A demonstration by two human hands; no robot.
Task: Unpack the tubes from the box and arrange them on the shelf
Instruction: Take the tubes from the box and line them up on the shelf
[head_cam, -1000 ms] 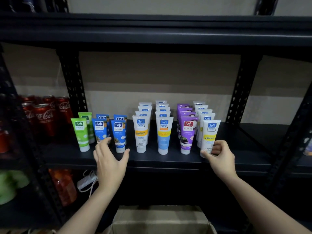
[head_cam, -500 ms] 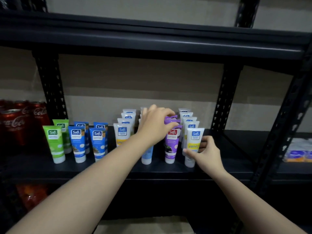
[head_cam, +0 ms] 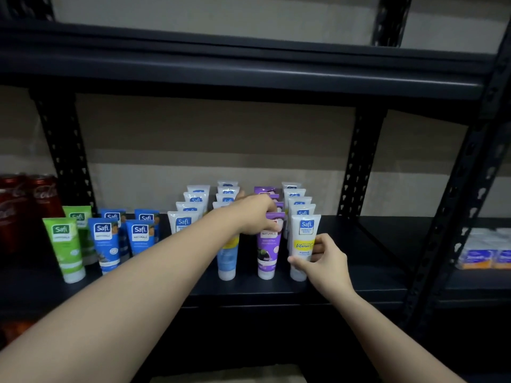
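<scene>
Several tubes stand cap-down in rows on the black shelf (head_cam: 345,283): green (head_cam: 65,247), dark blue (head_cam: 106,244), white, light blue (head_cam: 227,261), purple (head_cam: 267,251) and white with yellow (head_cam: 302,244). My left hand (head_cam: 255,214) reaches across the middle rows, its fingers curled over the top of the front purple tube. My right hand (head_cam: 325,261) pinches the lower part of the front white-and-yellow tube at the right end. A strip of the cardboard box (head_cam: 229,377) shows at the bottom edge.
Red cola cans (head_cam: 30,200) stand at the left of the shelf. Small packets (head_cam: 486,252) sit on the neighbouring shelf to the right. Black perforated uprights (head_cam: 359,164) frame the bay. Another shelf (head_cam: 249,64) hangs close above.
My left hand rose from the shelf's front edge near the blue tubes and moved right onto the purple row. My right hand stayed at the white-and-yellow tube. The view shifted up and right.
</scene>
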